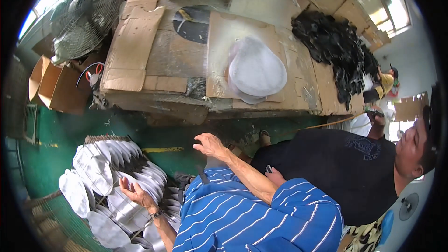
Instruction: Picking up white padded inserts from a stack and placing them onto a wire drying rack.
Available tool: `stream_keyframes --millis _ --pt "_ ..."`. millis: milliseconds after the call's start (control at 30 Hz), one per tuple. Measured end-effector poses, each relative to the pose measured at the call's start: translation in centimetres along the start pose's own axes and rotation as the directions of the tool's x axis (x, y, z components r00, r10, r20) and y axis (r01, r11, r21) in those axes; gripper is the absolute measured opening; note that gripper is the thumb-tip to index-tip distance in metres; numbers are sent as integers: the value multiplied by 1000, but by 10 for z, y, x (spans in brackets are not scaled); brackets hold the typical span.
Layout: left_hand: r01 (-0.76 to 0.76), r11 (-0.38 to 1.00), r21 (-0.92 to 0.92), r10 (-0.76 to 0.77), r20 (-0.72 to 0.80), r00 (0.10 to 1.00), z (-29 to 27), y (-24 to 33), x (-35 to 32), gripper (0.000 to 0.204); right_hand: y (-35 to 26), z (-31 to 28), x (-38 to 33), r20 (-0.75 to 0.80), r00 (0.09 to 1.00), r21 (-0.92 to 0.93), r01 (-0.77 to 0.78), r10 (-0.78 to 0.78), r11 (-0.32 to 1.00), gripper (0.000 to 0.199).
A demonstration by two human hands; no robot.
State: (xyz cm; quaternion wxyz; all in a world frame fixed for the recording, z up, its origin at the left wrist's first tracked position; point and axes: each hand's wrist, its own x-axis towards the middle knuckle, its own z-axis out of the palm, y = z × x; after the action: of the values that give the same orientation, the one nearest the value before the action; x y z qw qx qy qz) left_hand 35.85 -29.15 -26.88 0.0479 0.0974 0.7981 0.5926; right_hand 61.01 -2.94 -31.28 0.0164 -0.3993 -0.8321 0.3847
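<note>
My left hand (136,194) is over the rack at the lower left, fingers apart and palm partly turned up, holding nothing. Just under and around it, many pale grey rounded flat pieces (129,212) stand in overlapping rows; whether the hand touches one I cannot tell. In front of my body, my right hand (211,146) hangs in the air above the green floor, its fingers loosely bent and apart with nothing in them. Beyond it, a stack of similar pale rounded pieces (258,68) lies on a cardboard sheet (219,42) on the worktable.
The worktable (175,60) is covered with worn cardboard. A heap of black pieces (331,46) lies at its right. A large fan (81,21) and an open cardboard box (60,88) stand at left. Close on my right is a person in a black shirt (322,172).
</note>
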Motion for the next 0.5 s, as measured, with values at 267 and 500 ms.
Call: stream_keyframes --millis 267,500 --pt "63 997 -40 -53 206 977 42 21 -21 52 49 -50 10 -401 903 32 -152 152 988 36" --pt "144 987 79 -160 275 948 65 34 -46 44 91 -101 36 -576 793 36 -216 197 976 27"
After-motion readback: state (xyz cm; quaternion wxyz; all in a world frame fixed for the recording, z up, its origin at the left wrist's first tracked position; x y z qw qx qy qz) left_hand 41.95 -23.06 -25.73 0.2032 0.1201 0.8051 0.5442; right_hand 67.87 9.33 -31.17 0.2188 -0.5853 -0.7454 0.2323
